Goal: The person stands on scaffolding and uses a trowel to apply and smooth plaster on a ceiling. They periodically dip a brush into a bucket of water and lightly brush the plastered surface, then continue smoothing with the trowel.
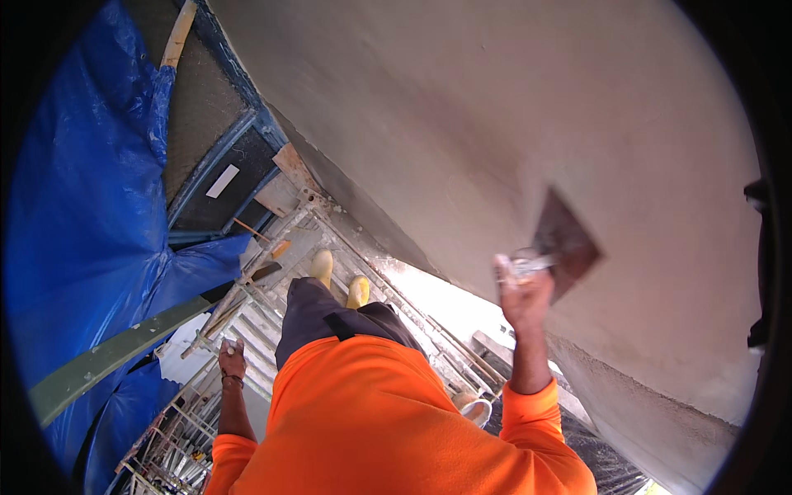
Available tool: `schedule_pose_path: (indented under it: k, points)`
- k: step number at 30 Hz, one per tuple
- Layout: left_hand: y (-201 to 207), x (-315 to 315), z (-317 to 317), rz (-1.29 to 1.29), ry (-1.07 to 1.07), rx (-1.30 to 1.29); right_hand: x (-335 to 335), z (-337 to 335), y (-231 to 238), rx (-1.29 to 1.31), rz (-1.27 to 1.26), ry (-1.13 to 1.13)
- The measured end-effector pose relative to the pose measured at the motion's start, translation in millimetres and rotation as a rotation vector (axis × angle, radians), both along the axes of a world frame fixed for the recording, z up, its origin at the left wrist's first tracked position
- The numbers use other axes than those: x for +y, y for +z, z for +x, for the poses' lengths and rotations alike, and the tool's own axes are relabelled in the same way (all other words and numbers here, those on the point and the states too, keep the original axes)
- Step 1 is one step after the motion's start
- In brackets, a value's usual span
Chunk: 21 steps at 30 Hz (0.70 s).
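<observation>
"One trowel (568, 247), dark-bladed, was raised at the grey-brown wall (660, 157), to the right of the person's body. Was it touching?"

"I couldn't tell. The blade was blurred, though it clearly overlapped the wall's smooth surface."

"And the grip on it?"

"The right hand (526, 297) was grasping the trowel by its handle, and an orange sleeve (530, 406) ended below that bare forearm."

"What about the left hand (232, 360)?"

"It was low on the other side, by the pale, splattered scaffold (261, 345). Whether it was clenched on a bar or released, I couldn't tell."

"Farther out?"

"Yellow boots (358, 292) stood on the scaffold, below dark trousers (305, 320). A white-rimmed container (487, 419) showed between the torso and the right sleeve. Over on the left, a green beam (115, 355) crossed in front of blue sheeting (82, 198)."
</observation>
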<state>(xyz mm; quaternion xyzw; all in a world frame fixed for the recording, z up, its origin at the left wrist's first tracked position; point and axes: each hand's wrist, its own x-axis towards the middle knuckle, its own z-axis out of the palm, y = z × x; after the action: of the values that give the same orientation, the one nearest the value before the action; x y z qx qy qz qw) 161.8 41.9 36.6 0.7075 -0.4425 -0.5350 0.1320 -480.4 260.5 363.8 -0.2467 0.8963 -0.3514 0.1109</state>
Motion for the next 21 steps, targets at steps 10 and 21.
schedule_pose_path:
  k: [10,21]
  points:
    - [72.6,27.3,9.6,-0.07,0.001,-0.022,-72.2,-11.2,-286.7,-0.09,0.652,0.354]
    - [43.9,62.1,59.2,-0.073,-0.059,-0.408,-77.4,-49.9,-232.5,0.025,0.631,0.259]
